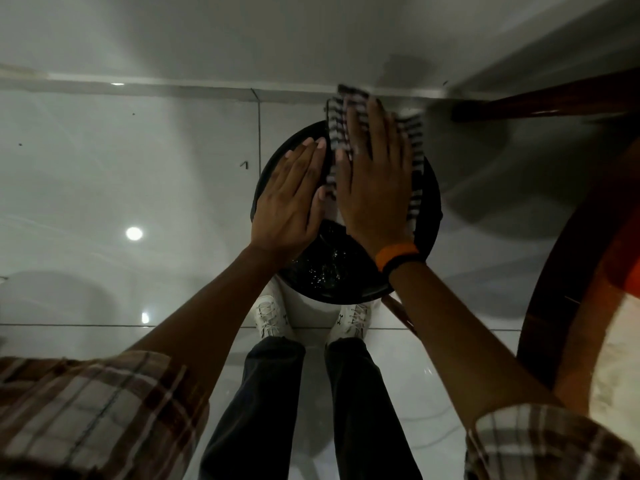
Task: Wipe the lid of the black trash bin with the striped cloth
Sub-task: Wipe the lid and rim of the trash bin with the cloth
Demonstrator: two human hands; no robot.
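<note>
Centrally placed: bin lid, black, round, seen from straight above, standing on pale glossy floor close to the wall base. Near part of lid bare, flecked with small white specks.

Cloth, black-and-white striped, spread over far right part of lid, far edge reaching past the rim toward the wall; slightly blurred.

Right hand: palm down, flat on cloth, fingers straight and close together, pressing rather than gripping. Orange and black band at the wrist.

Left hand: palm down, flat over left part of lid, just beside cloth, fingers extended and held together, nothing gripped. Thumb tip at left edge of cloth; cannot tell whether touching it.

Both forearms bare, plaid sleeves rolled near the elbows, lower corners of view.

Below lid: two white lace-up shoes, toes tucked under near rim of lid, dark trousers above them.

Right side: curved dark wooden furniture edge, with a wooden leg near the wall, well apart from the left hand, near the right rim of lid.

Floor: tile joints visible, two bright light reflections at left.
</note>
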